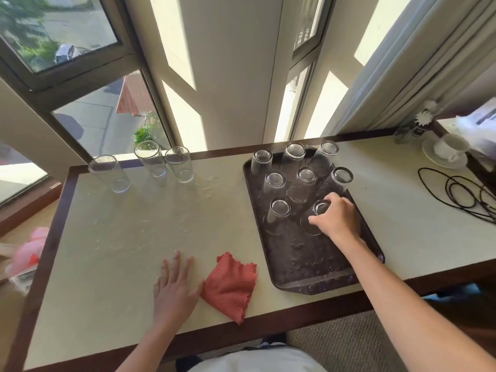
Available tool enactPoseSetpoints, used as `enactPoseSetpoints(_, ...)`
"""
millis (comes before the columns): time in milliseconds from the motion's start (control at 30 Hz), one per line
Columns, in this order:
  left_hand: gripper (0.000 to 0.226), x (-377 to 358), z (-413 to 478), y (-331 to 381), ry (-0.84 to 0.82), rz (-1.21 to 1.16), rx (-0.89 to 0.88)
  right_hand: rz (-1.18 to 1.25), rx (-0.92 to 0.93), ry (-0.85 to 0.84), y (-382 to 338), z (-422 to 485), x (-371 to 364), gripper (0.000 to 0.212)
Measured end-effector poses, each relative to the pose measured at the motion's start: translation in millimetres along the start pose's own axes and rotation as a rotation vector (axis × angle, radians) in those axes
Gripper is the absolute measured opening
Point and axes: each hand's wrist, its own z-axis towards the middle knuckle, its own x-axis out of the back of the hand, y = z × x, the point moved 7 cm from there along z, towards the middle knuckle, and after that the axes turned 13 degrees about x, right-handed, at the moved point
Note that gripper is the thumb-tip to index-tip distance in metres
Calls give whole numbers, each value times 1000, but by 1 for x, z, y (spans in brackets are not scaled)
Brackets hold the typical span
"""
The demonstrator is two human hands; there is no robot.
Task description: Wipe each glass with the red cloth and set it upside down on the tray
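Observation:
A dark brown tray lies on the right half of the cream table and carries several clear glasses standing upside down. My right hand grips the nearest right one, an inverted glass standing on the tray. The red cloth lies crumpled on the table just left of the tray's front corner. Flat on the table beside the cloth rests my left hand, fingers straight, thumb touching the cloth's edge. Three upright glasses stand along the far left edge of the table.
A black cable coils on the table at the right. A white cup on a saucer and small jars stand at the far right corner. Windows rise behind the table. Pink fabric lies on the floor at left.

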Motion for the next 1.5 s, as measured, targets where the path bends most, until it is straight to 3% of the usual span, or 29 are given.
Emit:
enactPoseSetpoints(367, 77, 0, 1, -2, -17, 5, -7, 19, -101, 22, -3, 3, -10, 79)
enactPoseSetpoints(433, 77, 0, 1, 0, -12, -19, -12, 46, -68, 192, -11, -17, 2, 70)
enactPoseSetpoints(533, 74, 2, 1, 0, -16, -36, -13, 178, 152, 376, -43, -60, 9, 37)
enactPoseSetpoints(633, 65, 6, -1, -1, -21, -53, -27, 238, 387, 264, -81, -92, -17, 16)
enactPoseSetpoints(700, 61, 7, -1, -3, -23, -71, -38, 261, 489, 33, -104, -105, -54, 16)
enactPoseSetpoints(767, 61, 9, 0, -5, -13, -87, -58, 178, 609, -200, -127, -122, -98, 33)
enactPoseSetpoints(900, 62, 8, -1, -11, -17, -75, -81, -170, 811, -421, -138, -154, -180, 93)
enactPoseSetpoints(1000, 61, 9, -3, -15, -11, -115, -101, -243, 828, -413, -128, -158, -204, 98)
enactPoseSetpoints(1233, 59, 13, -6, -21, 44, -219, -139, -123, 885, -150, -146, -135, -194, 46)
enactPoseSetpoints(1333, 54, 16, -4, -22, 65, -260, -116, 134, 731, -87, -149, -116, -182, 31)
enactPoseSetpoints(1433, 46, 31, 5, -20, 117, -403, -61, 736, 161, -322, -142, -95, -181, 21)
enactPoseSetpoints(1500, 45, 48, 20, -17, 158, -546, 5, 1028, -165, -360, -142, -81, -177, 20)
